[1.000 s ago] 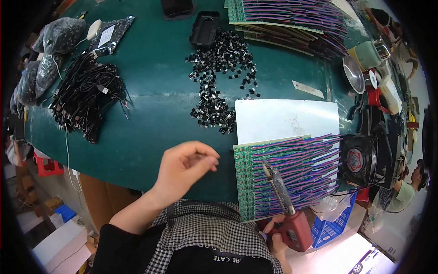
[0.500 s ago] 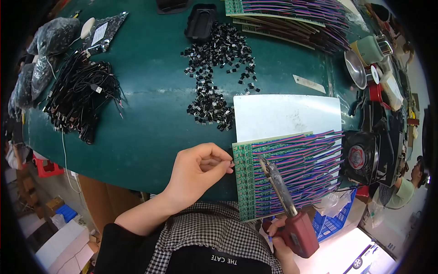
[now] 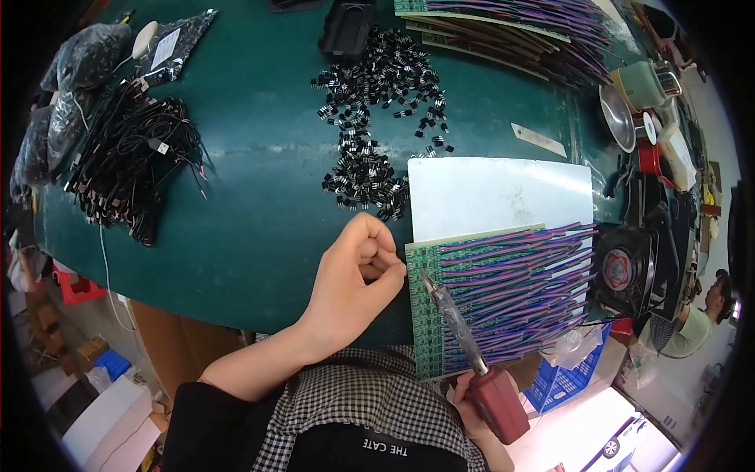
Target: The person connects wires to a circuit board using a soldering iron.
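Note:
A panel of green circuit boards lies at the table's near edge, with rows of blue, pink and dark wires running right from it. At its left edge, my left hand is closed in a pinch; whatever sits between thumb and forefinger is too small to make out. My right hand grips a red-handled soldering gun from below. Its metal tip reaches the upper part of the boards, close to my left fingertips; I cannot tell whether it touches. Under the panel is a white sheet.
Small black three-legged components lie heaped beyond my left hand, near a black tray. Black cables are piled at left. More wired boards stack at the back. A metal strip and a fan are at right.
The soldering gun's tip has moved left and slightly up, from over the wires onto the boards. My left hand has shifted slightly up and stays pinched by the panel's edge.

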`<state>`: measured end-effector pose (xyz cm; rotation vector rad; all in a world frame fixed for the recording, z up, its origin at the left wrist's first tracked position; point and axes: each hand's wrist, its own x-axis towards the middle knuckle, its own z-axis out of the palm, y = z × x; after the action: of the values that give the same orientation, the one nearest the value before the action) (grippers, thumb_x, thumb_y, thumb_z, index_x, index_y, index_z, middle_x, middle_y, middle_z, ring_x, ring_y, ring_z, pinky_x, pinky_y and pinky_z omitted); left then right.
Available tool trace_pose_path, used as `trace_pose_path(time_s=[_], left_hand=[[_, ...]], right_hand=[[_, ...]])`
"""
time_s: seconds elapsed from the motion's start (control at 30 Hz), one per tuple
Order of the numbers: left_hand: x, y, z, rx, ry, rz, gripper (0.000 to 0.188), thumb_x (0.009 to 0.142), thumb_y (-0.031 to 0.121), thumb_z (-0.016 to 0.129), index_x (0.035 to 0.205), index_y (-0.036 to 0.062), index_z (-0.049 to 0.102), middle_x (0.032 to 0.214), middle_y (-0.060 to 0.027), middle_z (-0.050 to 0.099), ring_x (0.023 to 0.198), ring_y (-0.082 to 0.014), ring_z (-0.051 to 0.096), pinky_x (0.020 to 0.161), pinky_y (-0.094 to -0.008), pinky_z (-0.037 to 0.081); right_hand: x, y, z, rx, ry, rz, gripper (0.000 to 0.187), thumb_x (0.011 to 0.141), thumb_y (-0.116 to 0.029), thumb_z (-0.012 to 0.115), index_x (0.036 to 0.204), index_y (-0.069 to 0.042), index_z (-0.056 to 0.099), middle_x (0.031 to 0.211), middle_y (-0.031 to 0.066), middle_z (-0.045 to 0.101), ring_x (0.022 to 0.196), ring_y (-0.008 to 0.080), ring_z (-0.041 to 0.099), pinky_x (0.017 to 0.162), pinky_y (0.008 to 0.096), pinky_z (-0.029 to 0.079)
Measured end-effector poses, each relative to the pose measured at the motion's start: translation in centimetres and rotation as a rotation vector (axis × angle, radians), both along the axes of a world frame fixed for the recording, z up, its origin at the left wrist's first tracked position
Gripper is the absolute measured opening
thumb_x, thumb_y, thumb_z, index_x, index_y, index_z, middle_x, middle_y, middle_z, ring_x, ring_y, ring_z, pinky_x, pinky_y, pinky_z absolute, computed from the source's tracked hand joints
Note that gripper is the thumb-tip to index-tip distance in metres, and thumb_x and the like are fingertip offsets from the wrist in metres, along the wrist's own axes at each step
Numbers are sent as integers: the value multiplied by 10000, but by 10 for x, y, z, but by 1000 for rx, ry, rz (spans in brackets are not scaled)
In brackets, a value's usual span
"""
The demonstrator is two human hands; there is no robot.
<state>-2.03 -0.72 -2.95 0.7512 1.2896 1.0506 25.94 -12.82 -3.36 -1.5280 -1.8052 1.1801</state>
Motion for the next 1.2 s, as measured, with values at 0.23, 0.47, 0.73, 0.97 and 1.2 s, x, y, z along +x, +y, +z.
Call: trace_pose_path(time_s=[0.23,0.47,0.73,0.97,1.2], left_hand=[[1,1,-3,8,-16,1,213,829,-74,557,914,50,406,804,-26,538,744,-81,573,665,-222,487],[-1,2,-4,-7,-25,-25,202,833,-70,550,898,54,403,798,-19,525,736,-70,554,662,-220,481],[0,2,-5,3,-32,-27,191,837,-68,545,884,52,403,789,-13,514,730,-62,543,657,-218,479],[0,2,-5,8,-43,-24,189,839,-72,542,872,50,402,787,-13,512,723,-58,537,656,-214,480],[0,2,-6,19,-51,-14,185,839,-71,538,866,50,402,785,-14,510,717,-59,533,648,-210,473]], right_hand=[[7,-6,-9,23,-66,7,687,634,-269,834,1176,-5,505,798,70,655,651,226,637,629,313,504],[2,3,-10,90,41,46,676,669,-285,806,1190,18,500,831,93,644,670,218,632,623,307,499],[-8,16,-3,197,-24,78,686,644,-287,824,1176,24,522,838,97,644,679,221,629,632,308,501],[-9,18,-2,210,-52,105,694,629,-272,833,1177,20,524,842,87,649,685,234,631,661,314,500],[-4,4,-5,-60,60,-12,692,631,-267,828,1183,13,519,818,82,652,687,226,637,660,317,501]])
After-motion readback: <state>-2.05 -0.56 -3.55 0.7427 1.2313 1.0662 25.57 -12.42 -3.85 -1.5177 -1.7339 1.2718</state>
